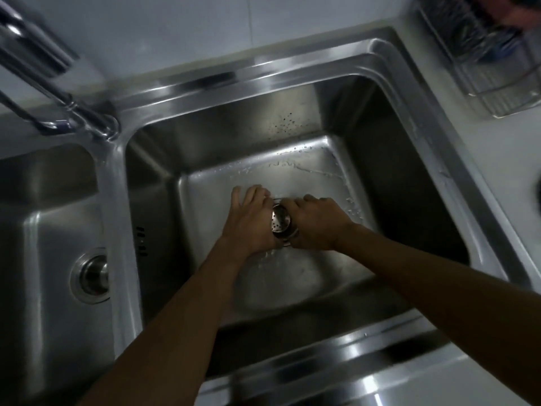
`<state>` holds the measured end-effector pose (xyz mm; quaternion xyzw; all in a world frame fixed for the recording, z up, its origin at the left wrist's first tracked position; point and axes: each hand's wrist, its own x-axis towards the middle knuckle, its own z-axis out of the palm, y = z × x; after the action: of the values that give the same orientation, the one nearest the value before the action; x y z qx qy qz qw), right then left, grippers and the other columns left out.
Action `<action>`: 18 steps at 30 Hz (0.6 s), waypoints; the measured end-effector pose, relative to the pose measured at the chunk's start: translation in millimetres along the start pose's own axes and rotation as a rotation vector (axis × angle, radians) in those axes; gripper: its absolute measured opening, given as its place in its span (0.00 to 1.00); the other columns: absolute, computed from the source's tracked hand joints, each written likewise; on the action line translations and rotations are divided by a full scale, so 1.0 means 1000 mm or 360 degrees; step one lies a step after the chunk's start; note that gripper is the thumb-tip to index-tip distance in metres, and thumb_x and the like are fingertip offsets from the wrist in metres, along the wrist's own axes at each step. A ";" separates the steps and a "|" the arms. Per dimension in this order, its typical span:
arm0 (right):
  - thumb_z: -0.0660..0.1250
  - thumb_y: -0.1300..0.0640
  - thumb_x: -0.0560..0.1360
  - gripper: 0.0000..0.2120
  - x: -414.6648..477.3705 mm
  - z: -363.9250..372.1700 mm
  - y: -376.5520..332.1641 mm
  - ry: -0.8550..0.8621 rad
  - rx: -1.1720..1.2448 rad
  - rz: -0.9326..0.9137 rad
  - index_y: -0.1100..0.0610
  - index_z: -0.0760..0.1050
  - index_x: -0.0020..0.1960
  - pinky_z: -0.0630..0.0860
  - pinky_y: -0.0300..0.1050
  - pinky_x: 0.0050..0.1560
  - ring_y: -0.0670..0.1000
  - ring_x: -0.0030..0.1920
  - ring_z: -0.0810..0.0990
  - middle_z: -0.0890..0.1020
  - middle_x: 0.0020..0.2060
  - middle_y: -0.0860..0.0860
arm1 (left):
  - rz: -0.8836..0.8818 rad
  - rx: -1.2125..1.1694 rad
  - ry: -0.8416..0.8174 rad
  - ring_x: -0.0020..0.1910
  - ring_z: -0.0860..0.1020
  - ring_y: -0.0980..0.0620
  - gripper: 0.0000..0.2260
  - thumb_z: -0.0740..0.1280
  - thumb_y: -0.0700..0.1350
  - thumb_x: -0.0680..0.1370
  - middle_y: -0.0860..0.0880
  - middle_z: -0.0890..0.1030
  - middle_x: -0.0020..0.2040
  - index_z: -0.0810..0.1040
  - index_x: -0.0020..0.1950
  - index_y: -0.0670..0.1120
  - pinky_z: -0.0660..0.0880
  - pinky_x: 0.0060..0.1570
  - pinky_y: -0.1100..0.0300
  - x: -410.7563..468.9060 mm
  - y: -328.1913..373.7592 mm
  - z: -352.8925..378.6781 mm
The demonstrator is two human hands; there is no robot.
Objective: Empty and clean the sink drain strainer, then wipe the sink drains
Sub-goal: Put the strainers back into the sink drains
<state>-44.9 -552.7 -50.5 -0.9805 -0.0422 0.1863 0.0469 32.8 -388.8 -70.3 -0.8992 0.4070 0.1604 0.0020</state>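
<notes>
- Sink (pixel 389 58): stainless steel, two bowls, set in a pale worktop (pixel 509 159); seen from above.
- Right bowl (pixel 205 148): the larger one. Water droplets and streaks lie along the far and right edges of its floor; dark specks dot the back wall; overflow slots (pixel 142 241) are cut into its left wall.
- Drain strainer (pixel 280 220): a perforated steel basket at the drain opening in the middle of the right bowl's floor, between the two hands and tilted. Whether it is seated or lifted clear cannot be told.
- Left hand (pixel 250 222): laid against the strainer's left side, fingers (pixel 240 196) straight and spread, pointing toward the back wall; the thumb is hidden.
- Right hand (pixel 317 225): knuckles up, fingers curled over the strainer's right and far rim, gripping it.
- Both forearms: bare, reaching in from the near edge of the sink.
- Left bowl (pixel 44 230): only partly in view; its drain (pixel 92 275) holds a round steel fitting.
- Faucet (pixel 63 105): chrome, mounted on the ledge behind the divider between the bowls, its spout reaching off to the upper left.
- Dish rack (pixel 497 92): wire, on the worktop beyond the sink's far right corner; contents blurred.
</notes>
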 end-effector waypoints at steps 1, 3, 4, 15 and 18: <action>0.69 0.33 0.69 0.44 0.004 0.006 0.005 -0.0015 0.0016 -0.0006 0.54 0.60 0.76 0.78 0.54 0.55 0.58 0.61 0.78 0.79 0.65 0.54 | -0.0012 -0.0006 -0.0019 0.73 0.66 0.48 0.45 0.70 0.76 0.64 0.49 0.73 0.68 0.74 0.71 0.48 0.44 0.76 0.43 0.006 -0.001 0.006; 0.70 0.35 0.69 0.45 0.010 0.020 0.010 -0.0037 0.0010 -0.0072 0.54 0.58 0.78 0.78 0.55 0.56 0.58 0.62 0.77 0.76 0.68 0.55 | -0.0034 0.0007 -0.0061 0.69 0.69 0.47 0.44 0.70 0.75 0.64 0.48 0.73 0.65 0.74 0.69 0.47 0.48 0.77 0.41 0.010 -0.003 0.016; 0.70 0.36 0.70 0.46 0.012 0.025 0.011 -0.0054 0.0001 -0.0103 0.54 0.57 0.79 0.78 0.55 0.57 0.59 0.64 0.75 0.74 0.70 0.56 | -0.0037 0.0019 -0.0079 0.68 0.69 0.47 0.43 0.70 0.74 0.65 0.47 0.72 0.65 0.73 0.70 0.47 0.48 0.77 0.41 0.009 -0.003 0.020; 0.72 0.35 0.68 0.48 0.018 0.016 -0.024 -0.0047 -0.0051 -0.0134 0.59 0.59 0.77 0.75 0.58 0.62 0.63 0.67 0.69 0.67 0.71 0.62 | -0.0107 0.0102 -0.0122 0.66 0.71 0.45 0.42 0.66 0.77 0.65 0.47 0.74 0.67 0.72 0.68 0.48 0.53 0.74 0.40 -0.054 -0.023 0.005; 0.70 0.30 0.66 0.49 0.015 0.015 -0.068 -0.0065 -0.0113 -0.0412 0.59 0.63 0.75 0.73 0.60 0.63 0.63 0.66 0.70 0.70 0.69 0.61 | -0.0159 0.0285 -0.0353 0.70 0.69 0.44 0.52 0.66 0.81 0.61 0.46 0.72 0.70 0.67 0.73 0.46 0.50 0.78 0.37 -0.090 -0.037 -0.012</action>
<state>-41.2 -482.7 -62.3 -0.9639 -0.1759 0.1969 0.0350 7.7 -300.1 -38.0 -0.8914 0.3716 0.2214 0.1351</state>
